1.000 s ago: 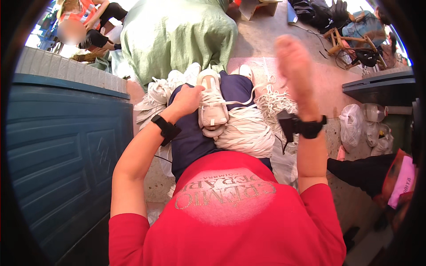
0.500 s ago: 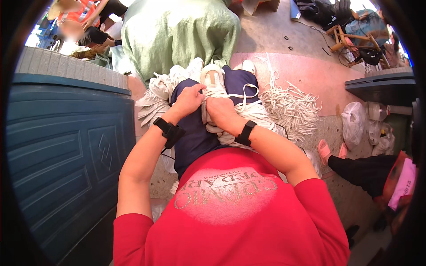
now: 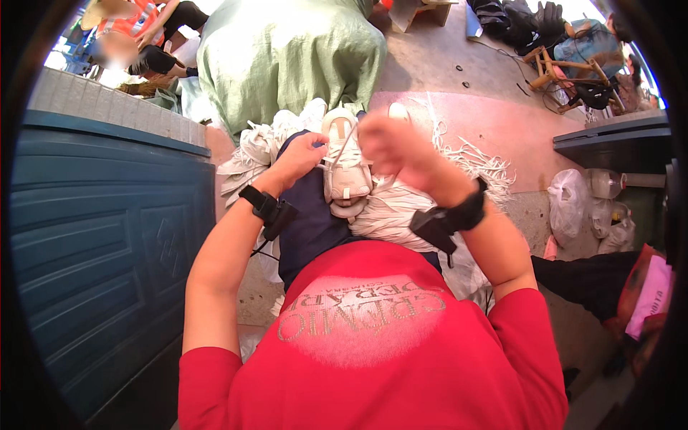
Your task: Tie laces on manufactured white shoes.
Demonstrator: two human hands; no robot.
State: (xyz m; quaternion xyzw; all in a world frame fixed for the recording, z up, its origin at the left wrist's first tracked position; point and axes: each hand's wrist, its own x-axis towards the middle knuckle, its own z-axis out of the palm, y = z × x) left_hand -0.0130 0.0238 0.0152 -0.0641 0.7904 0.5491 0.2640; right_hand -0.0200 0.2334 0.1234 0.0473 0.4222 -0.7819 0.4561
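A white and beige sneaker (image 3: 348, 179) rests on my lap, its toe pointing away from me. My left hand (image 3: 299, 159) is beside the shoe's left edge, fingers pinched together; what they hold, if anything, is too small to make out. Raised over the shoe's right side, my right hand (image 3: 405, 150) is curled and smeared by motion. A shoelace (image 3: 347, 145) stretches from the shoe's lacing up to its fingers. Under my right wrist, a thick bundle of white laces (image 3: 393, 209) lies across my thigh. Black straps circle both wrists.
Several white shoes (image 3: 240, 161) are heaped left of my legs. Loose laces (image 3: 491, 165) lie on the floor to the right. A green cloth-covered heap (image 3: 287, 57) stands ahead, a blue panelled door (image 3: 107, 251) at left, plastic bags (image 3: 567, 204) at right. Other people sit nearby.
My right hand has lifted off the shoe and moved right and up, drawing a lace taut. The left hand has shifted slightly left, and more of the shoe shows.
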